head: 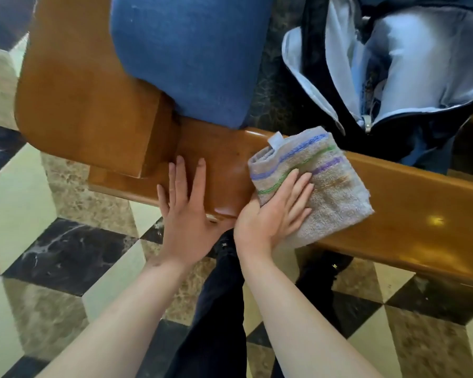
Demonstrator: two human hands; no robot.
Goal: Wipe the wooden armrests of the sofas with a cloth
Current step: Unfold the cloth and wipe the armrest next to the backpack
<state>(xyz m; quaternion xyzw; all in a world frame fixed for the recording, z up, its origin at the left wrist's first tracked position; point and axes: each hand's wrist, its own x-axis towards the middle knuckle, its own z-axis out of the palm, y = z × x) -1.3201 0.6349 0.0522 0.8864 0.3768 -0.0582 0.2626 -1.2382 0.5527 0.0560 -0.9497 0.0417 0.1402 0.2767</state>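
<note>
Above the glossy checkered floor [66,255], the left hand [187,214] lies flat, fingers spread, on the smooth wooden armrest [410,200], the right hand [273,211] presses a folded, striped terry cloth [328,186] flat there, and beyond, an open dark bag [393,85] shows pale lining beside a blue cushion [191,50]

Both forearms are bare to the lower frame edge; no sleeves, watches or rings are visible. The left hand [187,214] and right hand [268,216] are ungloved. Dark trousers [216,309] run from 6 o'clock toward centre, ending in dark shoes [325,271] with small metallic details.
</note>
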